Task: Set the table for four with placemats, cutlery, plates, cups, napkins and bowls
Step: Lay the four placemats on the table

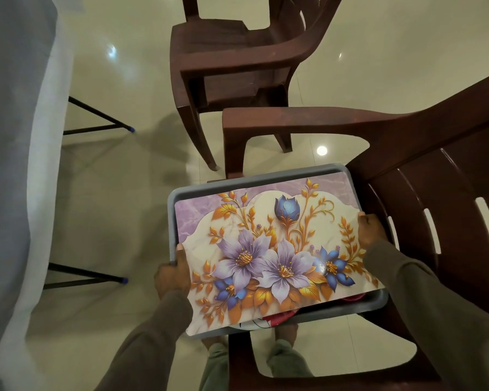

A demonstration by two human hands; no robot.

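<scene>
Sleeves framing the shot; left hand (172, 277) gripping bin (266, 176) rim w/ mat (268, 258) edge, right hand (371, 231) pinching mat's far edge. Mat lying atop bin on chair (435, 221). Prob. fetching placemats; next: lifting one over to worktop (14, 136) at left.

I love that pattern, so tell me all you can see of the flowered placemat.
The placemat is a thin, glossy rectangular sheet printed with purple and blue flowers and golden leaves on marbled lilac. It lies atop a grey tub, near edge lifted, gripped by the left hand and right hand at its short sides.
</scene>
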